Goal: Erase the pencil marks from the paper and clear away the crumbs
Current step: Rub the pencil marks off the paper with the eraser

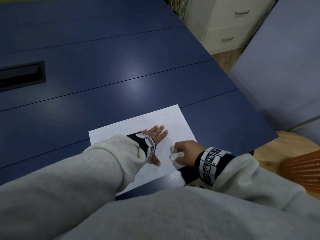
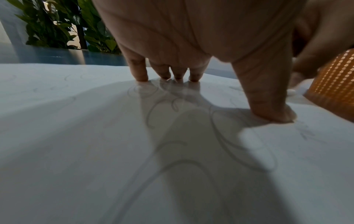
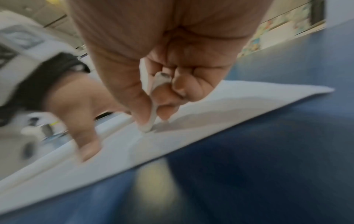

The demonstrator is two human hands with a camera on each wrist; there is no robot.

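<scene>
A white sheet of paper [image 1: 180, 135] lies flat on the blue table [image 1: 103, 70], near the table's corner at about 5 o'clock from its centre. The left hand [image 1: 154, 135] rests spread on the paper, fingers straight, fingertips [image 2: 142, 75] and thumb pressing the sheet down. The right hand [image 1: 185, 151], at 4 o'clock from the left, grasps a white eraser [image 1: 175, 155] between thumb and curled fingers; the eraser's tip touches the paper. Faint looping pencil marks [image 2: 191, 151] show across the sheet. An orange woven basket [image 1: 301, 168] stands beyond the table edge at 3 o'clock.
</scene>
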